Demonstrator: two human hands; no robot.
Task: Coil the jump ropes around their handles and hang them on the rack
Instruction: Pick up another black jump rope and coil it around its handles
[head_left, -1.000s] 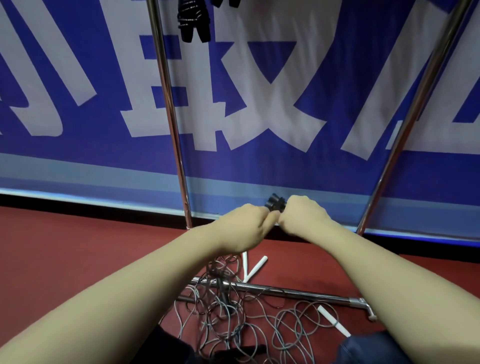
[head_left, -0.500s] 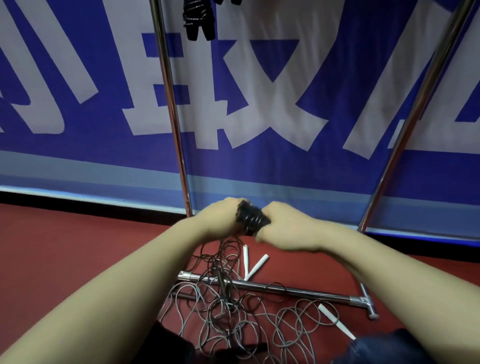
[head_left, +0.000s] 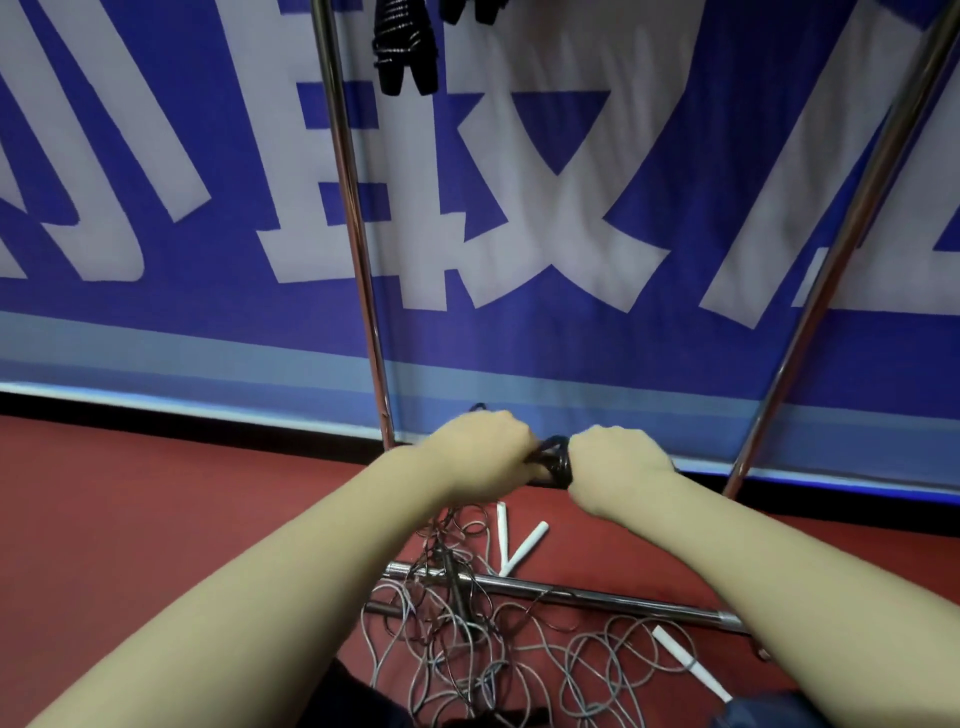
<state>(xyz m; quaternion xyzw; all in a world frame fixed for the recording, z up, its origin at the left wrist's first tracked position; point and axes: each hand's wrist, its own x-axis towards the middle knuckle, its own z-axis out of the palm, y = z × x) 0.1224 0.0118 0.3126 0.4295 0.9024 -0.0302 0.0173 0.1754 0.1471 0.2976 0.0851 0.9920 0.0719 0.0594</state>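
My left hand (head_left: 480, 457) and my right hand (head_left: 615, 465) meet in front of me, both curled round a black jump-rope bundle (head_left: 551, 462) with rope wound on its handles. Dark rope trails from the bundle down to a tangle of grey and black ropes (head_left: 467, 634) on the red floor. White handles (head_left: 522, 545) lie in the tangle, and another white handle (head_left: 691, 670) lies to the right. A coiled black rope (head_left: 402, 52) hangs from the rack at the top.
The chrome rack has a left upright (head_left: 353, 223), a slanted right upright (head_left: 852, 223) and a base bar (head_left: 597, 597) lying across the floor under the ropes. A blue banner (head_left: 519, 208) with white characters stands behind it. My knees show at the bottom edge.
Both hands shifted a little while turning the black bundle between them; the camera tipped slightly, so the hanging coil shows lower in view.
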